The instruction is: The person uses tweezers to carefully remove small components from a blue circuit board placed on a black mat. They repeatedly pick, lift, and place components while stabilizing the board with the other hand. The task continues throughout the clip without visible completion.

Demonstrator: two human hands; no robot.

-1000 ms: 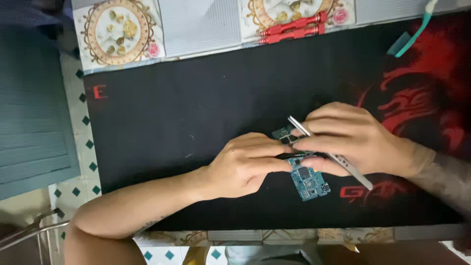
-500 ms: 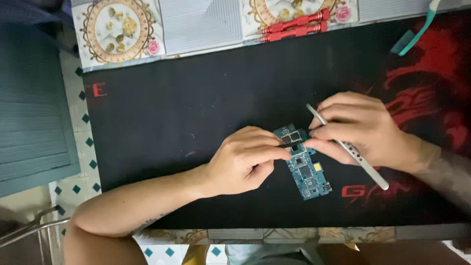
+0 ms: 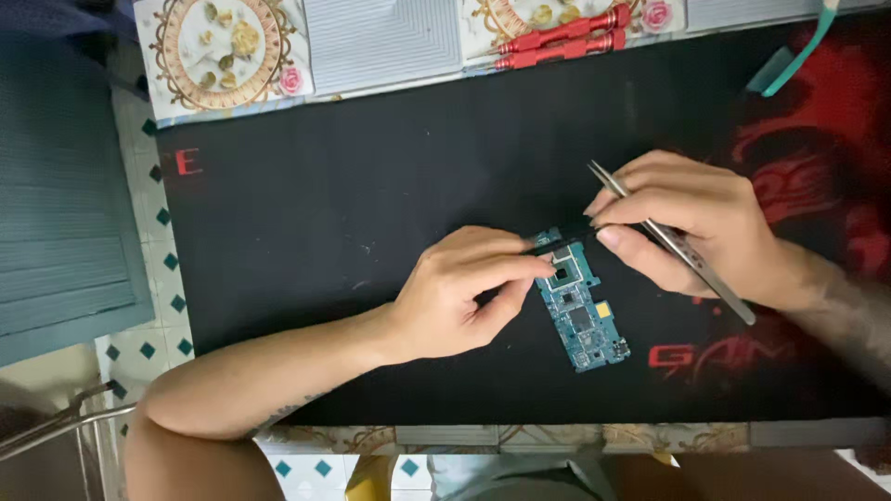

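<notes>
A small blue circuit board [image 3: 580, 311] lies on the black and red desk mat [image 3: 371, 213]. My left hand [image 3: 464, 292] rests on the mat at the board's left side, fingertips pressing on its upper left edge. My right hand [image 3: 687, 227] hovers just above and right of the board, holding metal tweezers [image 3: 673, 243] that run diagonally through its fingers, one end sticking out above the hand and the other trailing to the lower right. A thin dark strip seems pinched between the right fingertips and the board's top; I cannot tell what it is.
Two red screwdrivers [image 3: 557, 39] lie at the mat's far edge on a patterned tablecloth [image 3: 223, 42]. A teal tool [image 3: 789, 56] lies at the top right. A blue-grey panel [image 3: 65, 213] stands to the left beside tiled floor. The mat's near edge meets the table edge.
My right hand has moved up and right off the board, carrying the tweezers with it. More of the board now shows. My left hand has stayed at the board's left edge.
</notes>
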